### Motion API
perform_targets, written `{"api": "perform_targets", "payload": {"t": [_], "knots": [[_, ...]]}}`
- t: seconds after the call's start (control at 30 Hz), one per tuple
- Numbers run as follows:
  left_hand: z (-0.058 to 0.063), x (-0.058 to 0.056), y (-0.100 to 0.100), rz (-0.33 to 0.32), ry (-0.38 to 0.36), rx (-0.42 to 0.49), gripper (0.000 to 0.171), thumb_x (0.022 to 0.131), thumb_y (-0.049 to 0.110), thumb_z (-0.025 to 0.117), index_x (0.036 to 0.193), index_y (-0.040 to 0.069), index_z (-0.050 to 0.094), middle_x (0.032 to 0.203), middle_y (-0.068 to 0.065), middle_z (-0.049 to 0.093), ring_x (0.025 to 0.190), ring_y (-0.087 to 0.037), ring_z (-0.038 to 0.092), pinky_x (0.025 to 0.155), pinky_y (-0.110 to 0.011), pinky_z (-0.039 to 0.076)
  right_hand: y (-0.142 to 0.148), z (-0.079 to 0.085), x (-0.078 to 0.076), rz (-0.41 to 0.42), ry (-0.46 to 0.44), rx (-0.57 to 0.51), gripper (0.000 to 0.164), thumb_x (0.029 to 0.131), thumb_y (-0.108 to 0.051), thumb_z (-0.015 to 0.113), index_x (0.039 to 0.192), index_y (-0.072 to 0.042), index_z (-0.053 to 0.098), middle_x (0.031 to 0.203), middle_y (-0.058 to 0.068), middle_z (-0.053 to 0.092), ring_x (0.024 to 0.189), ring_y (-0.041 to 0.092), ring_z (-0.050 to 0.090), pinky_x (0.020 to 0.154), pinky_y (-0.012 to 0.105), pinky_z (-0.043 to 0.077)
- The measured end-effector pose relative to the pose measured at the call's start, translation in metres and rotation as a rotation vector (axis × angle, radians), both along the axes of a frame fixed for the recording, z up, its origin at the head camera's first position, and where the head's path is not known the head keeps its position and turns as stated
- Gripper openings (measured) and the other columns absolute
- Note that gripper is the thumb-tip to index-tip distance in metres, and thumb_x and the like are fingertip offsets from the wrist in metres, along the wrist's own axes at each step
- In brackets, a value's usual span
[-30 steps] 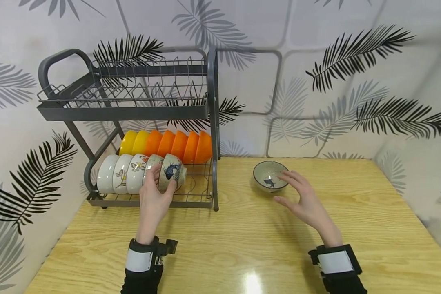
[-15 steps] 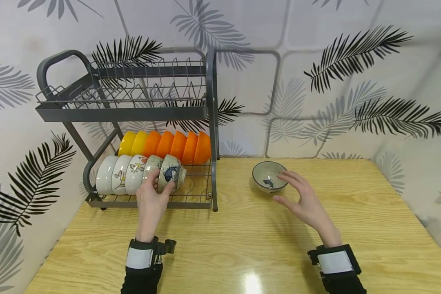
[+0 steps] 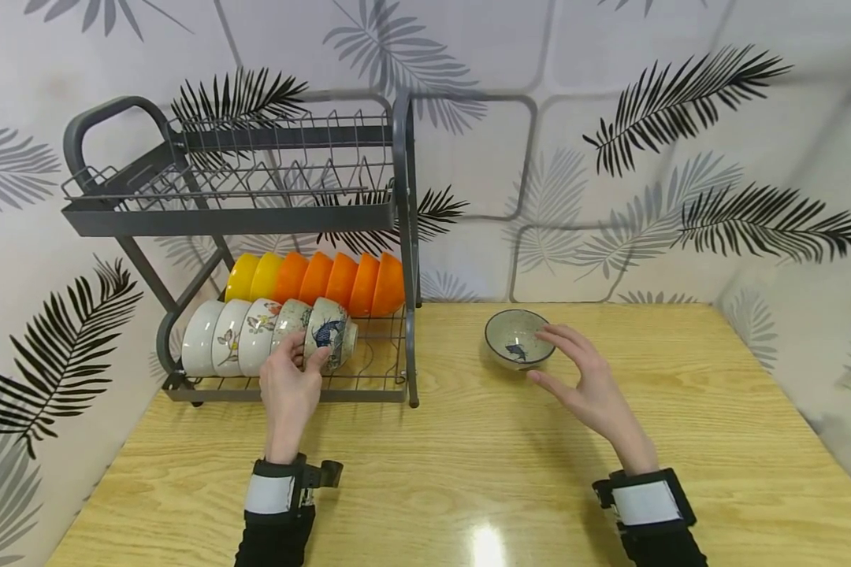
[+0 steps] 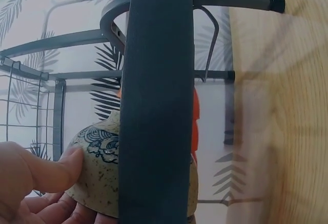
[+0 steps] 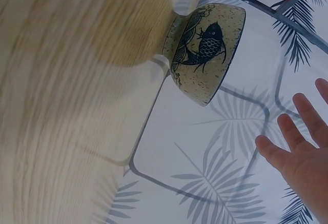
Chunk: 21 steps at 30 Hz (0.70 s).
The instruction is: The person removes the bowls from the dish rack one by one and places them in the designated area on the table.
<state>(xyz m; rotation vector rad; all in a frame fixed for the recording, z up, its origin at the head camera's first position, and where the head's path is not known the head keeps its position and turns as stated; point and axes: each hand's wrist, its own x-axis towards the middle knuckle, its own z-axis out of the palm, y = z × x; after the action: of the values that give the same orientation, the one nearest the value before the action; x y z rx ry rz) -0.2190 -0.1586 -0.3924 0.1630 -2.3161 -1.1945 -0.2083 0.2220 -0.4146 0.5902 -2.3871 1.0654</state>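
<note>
Fish-patterned bowl (image 3: 328, 331) in the rack (image 3: 241, 220) is pinched by the left hand (image 3: 289, 386), the right hand (image 3: 587, 382) loosely spread.

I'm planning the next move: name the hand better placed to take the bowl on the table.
Probably the right hand: it is empty and close to that bowl, while the left hand grips another bowl at the rack.

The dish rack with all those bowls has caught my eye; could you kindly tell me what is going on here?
A person's left hand holds a fish-patterned bowl at the right-hand end of the front row, low in the dish rack. The right hand hovers beside a similar bowl upright on the table, without touching it. Yellow and orange bowls stand on their sides behind.
</note>
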Motion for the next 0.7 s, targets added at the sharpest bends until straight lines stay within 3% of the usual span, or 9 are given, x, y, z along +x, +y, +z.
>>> {"api": "perform_targets", "payload": {"t": [0.1,0.23,0.4,0.47,0.57,0.7], "knots": [[-0.0011,-0.0014,0.0008,-0.016,0.002,0.042,0.034,0.092,0.009,0.073,0.121,-0.007,0.065,0.108,-0.028,0.073,0.092,-0.04,0.069,0.082,-0.045,0.053,0.0006,-0.0001,-0.0006,0.0,0.003,0.003,0.055,0.08,0.001,0.079,0.13,0.006,0.059,0.14,0.03,0.053,0.132,0.051,0.047,0.109,0.069,0.036],[-0.0025,-0.0034,0.0015,-0.034,0.002,0.094,0.029,0.092,0.006,0.072,0.117,-0.008,0.066,0.107,-0.028,0.073,0.09,-0.038,0.07,0.077,-0.028,0.052,0.0013,0.0,-0.0006,-0.007,0.004,0.004,0.055,0.08,0.001,0.08,0.13,0.005,0.06,0.14,0.029,0.054,0.131,0.05,0.048,0.109,0.068,0.037],[-0.0034,-0.006,0.0009,-0.053,-0.023,0.212,0.028,0.094,0.005,0.069,0.118,-0.007,0.065,0.109,-0.029,0.073,0.076,-0.008,0.065,0.067,-0.01,0.046,0.001,0.0014,-0.0002,-0.012,0.006,0.007,0.054,0.08,0.0,0.08,0.13,0.005,0.061,0.14,0.028,0.054,0.131,0.05,0.048,0.109,0.068,0.037],[-0.0035,-0.0068,0.0005,-0.071,-0.021,0.279,0.027,0.094,0.004,0.068,0.118,-0.008,0.064,0.11,-0.031,0.072,0.072,0.004,0.059,0.065,-0.008,0.046,0.0008,0.0018,0.0,-0.011,0.008,0.007,0.054,0.08,0.0,0.08,0.13,0.005,0.06,0.14,0.029,0.054,0.131,0.05,0.048,0.108,0.068,0.037],[-0.0032,-0.0074,0.0,-0.095,-0.014,0.375,0.025,0.094,0.001,0.067,0.117,-0.01,0.063,0.109,-0.031,0.071,0.07,0.009,0.057,0.066,-0.009,0.048,0.0007,0.0021,0.0003,-0.01,0.013,0.006,0.054,0.079,0.001,0.08,0.129,0.006,0.06,0.139,0.029,0.054,0.13,0.05,0.049,0.108,0.068,0.038],[-0.0019,-0.0067,-0.0005,-0.118,-0.034,0.484,0.025,0.095,0.002,0.065,0.118,-0.008,0.062,0.1,-0.011,0.073,0.075,0.006,0.061,0.069,-0.01,0.05,0.0006,0.002,0.0006,-0.008,0.02,0.001,0.054,0.079,0.002,0.08,0.129,0.006,0.061,0.138,0.029,0.055,0.13,0.05,0.049,0.108,0.068,0.038]]}}
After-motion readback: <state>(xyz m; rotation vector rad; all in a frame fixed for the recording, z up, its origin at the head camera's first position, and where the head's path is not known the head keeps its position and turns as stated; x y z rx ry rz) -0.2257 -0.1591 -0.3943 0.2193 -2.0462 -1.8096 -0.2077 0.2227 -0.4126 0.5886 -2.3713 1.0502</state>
